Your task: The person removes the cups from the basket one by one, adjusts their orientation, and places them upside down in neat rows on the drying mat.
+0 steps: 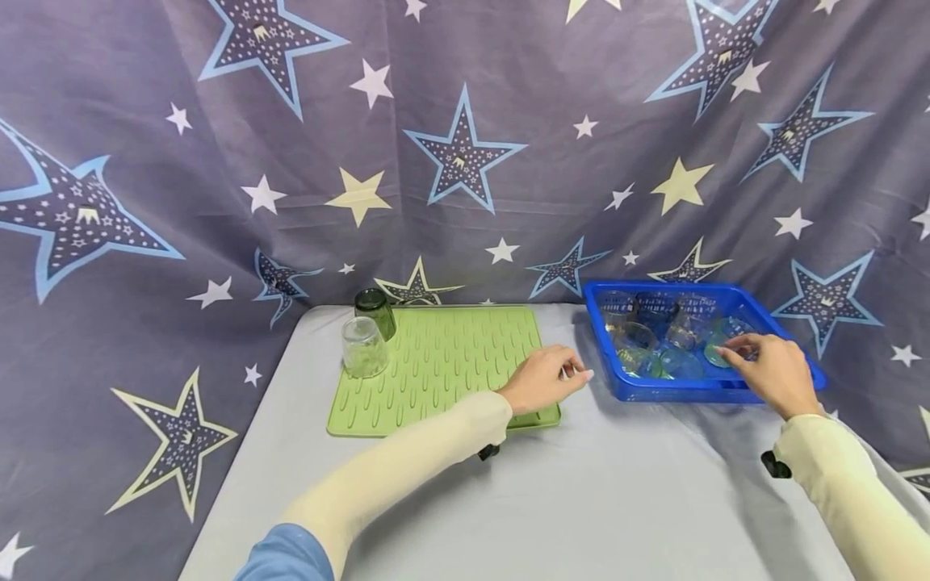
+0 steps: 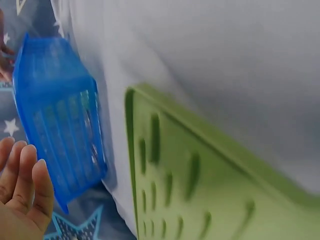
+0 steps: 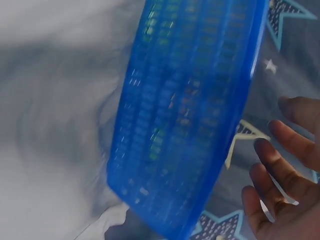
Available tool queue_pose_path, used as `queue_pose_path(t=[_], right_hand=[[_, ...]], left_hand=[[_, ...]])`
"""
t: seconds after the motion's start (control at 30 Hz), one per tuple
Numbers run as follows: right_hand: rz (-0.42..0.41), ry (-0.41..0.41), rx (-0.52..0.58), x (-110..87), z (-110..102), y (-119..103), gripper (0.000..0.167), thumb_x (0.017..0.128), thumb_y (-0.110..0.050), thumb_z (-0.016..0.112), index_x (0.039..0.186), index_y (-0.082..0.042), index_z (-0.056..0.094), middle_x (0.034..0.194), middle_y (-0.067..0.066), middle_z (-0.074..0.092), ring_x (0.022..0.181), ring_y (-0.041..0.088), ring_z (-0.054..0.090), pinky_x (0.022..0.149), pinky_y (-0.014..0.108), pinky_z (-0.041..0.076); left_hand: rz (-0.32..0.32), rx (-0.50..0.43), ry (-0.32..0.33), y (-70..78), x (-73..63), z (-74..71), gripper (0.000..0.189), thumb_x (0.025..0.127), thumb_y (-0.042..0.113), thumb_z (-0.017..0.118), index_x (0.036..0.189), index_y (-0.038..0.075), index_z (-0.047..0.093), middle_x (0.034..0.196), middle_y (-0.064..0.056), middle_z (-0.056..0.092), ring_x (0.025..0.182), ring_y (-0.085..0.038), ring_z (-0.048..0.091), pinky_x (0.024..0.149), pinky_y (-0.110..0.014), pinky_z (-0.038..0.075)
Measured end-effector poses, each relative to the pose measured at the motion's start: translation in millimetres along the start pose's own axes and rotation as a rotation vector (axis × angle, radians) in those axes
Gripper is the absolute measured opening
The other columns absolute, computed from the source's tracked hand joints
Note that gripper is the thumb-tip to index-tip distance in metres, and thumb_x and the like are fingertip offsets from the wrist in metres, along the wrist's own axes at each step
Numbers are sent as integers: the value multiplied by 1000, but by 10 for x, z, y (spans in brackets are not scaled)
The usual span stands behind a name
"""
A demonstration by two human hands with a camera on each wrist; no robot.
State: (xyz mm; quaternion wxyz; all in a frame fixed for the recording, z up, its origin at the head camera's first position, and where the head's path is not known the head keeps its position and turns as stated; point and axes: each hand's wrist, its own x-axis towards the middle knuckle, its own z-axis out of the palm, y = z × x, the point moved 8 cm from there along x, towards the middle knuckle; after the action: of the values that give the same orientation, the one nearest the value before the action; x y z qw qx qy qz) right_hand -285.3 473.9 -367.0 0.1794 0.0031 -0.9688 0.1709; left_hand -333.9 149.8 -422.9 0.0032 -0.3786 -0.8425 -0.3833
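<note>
My right hand (image 1: 777, 373) hovers over the right part of a blue plastic basket (image 1: 683, 394), its fingers loosely bent and holding nothing. Several clear and tinted glasses lie inside; a greenish glass (image 1: 716, 353) is nearest to the fingertips in the head view. In the right wrist view the spread fingers (image 3: 282, 175) show beside the basket rim. My left hand (image 1: 545, 378), relaxed with nothing in it, is above the right edge of a green ribbed drying mat (image 1: 450, 355), between mat and basket. A clear glass (image 1: 365, 349) and a dark green glass (image 1: 378, 313) stand upside down at the mat's left side.
Mat and basket rest on a table with a pale cloth (image 1: 581, 500). A star-patterned curtain (image 1: 465, 242) hangs right behind the table and along its sides. The basket has slatted walls and a raised rim.
</note>
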Motion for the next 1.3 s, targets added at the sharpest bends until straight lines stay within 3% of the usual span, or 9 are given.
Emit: queue_pose_path(t=[0.1, 0.3, 0.43, 0.63, 0.83, 1.03, 1.2, 1.3], right_hand=[[33, 0, -18, 11, -24, 121, 35, 99, -27, 70, 106, 6, 74, 85, 23, 72, 73, 38, 65, 63, 54, 49], [106, -42, -26, 57, -2, 289, 39, 102, -28, 66, 109, 10, 70, 100, 34, 70, 87, 50, 64, 73, 62, 48], [122, -43, -30, 72, 16, 361, 35, 101, -25, 65, 107, 10, 70, 102, 34, 69, 91, 52, 64, 79, 66, 45], [156, -77, -30, 90, 131, 463, 33, 97, -20, 67, 102, 13, 68, 93, 33, 69, 87, 52, 63, 78, 67, 45], [234, -150, -43, 102, 219, 558, 32, 94, -18, 69, 94, 14, 68, 80, 27, 68, 86, 55, 59, 76, 67, 46], [245, -170, -42, 156, 245, 574, 30, 94, -18, 69, 90, 12, 69, 75, 22, 67, 85, 54, 59, 73, 64, 47], [232, -171, -51, 242, 264, 541, 36, 98, -21, 67, 98, 14, 69, 83, 26, 68, 90, 56, 58, 75, 66, 47], [236, -201, -50, 283, 289, 537, 39, 99, -23, 65, 103, 15, 68, 94, 33, 68, 95, 59, 57, 78, 67, 47]], left_hand=[[10, -15, -11, 59, 41, 99, 22, 105, 45, 59, 102, 25, 68, 90, 16, 60, 82, 0, 56, 73, -16, 48], [-3, 3, 0, 134, 129, 230, 20, 105, 43, 59, 97, 27, 67, 86, 18, 60, 80, 3, 55, 71, -13, 46], [-22, -2, -6, 173, 160, 290, 22, 106, 44, 57, 99, 26, 68, 86, 19, 60, 79, 2, 55, 70, -13, 46], [-83, 14, -2, 106, 159, 365, 21, 106, 43, 57, 96, 26, 66, 83, 18, 59, 74, 1, 55, 67, -16, 46], [-96, 2, 17, 89, 196, 447, 27, 107, 41, 56, 87, 25, 61, 77, 14, 58, 64, -3, 53, 60, -17, 44], [-123, 42, 46, 96, 253, 428, 31, 106, 41, 58, 80, 23, 58, 73, 11, 56, 61, -6, 50, 58, -19, 42], [-165, 12, 59, 60, 304, 388, 33, 103, 44, 62, 79, 22, 61, 69, 11, 58, 59, -7, 51, 56, -20, 43], [-207, -17, 34, 37, 317, 396, 39, 102, 45, 63, 75, 18, 66, 64, 7, 60, 53, -8, 50, 54, -21, 43]])
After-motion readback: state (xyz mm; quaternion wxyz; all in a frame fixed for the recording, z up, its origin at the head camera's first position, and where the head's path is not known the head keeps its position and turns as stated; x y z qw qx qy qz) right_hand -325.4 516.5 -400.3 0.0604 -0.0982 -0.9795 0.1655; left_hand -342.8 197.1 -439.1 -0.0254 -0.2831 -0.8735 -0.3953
